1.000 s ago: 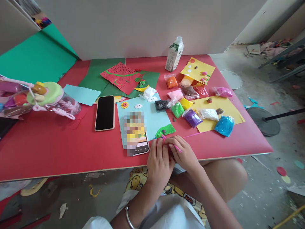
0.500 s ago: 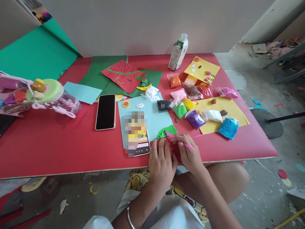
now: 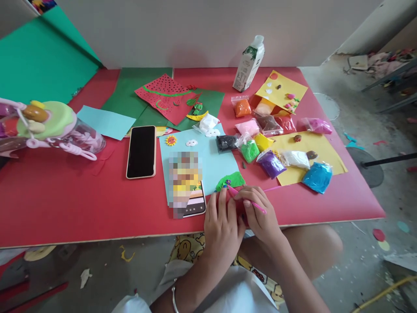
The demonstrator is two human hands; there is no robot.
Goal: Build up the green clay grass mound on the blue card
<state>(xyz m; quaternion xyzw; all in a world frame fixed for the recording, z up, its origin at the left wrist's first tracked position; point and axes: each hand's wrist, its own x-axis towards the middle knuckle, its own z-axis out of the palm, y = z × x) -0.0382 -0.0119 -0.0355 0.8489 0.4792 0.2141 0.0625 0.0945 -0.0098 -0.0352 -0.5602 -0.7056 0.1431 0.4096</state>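
In my right hand [image 3: 260, 213] is a slim pink clay modelling tool [image 3: 259, 208], its fingers closed around the shaft. The tool's tip points at a flat green clay patch [image 3: 239, 178] on the light blue paper [image 3: 213, 167], by a tiny purple flower shape [image 3: 228, 182]. My left hand [image 3: 222, 221] lies palm down beside it, fingers stretched, their tips at the paper's lower edge and close to the green clay. Whatever lies under the palms is hidden. A clay sun [image 3: 171, 140] and white clay clouds [image 3: 191, 142] sit on the same paper.
A phone with a lit screen [image 3: 195, 208] overlaps the blue paper; a dark phone [image 3: 141, 152] lies further left. Several bags of coloured clay, such as a purple bag [image 3: 272, 164], spread to the right. A carton [image 3: 249, 64] stands at the back, a clear cup [image 3: 91, 139] at far left.
The view has shifted slightly. My left fingertips have moved a little closer to the flower shape on the green clay. My right hand keeps its hold on the pink tool.
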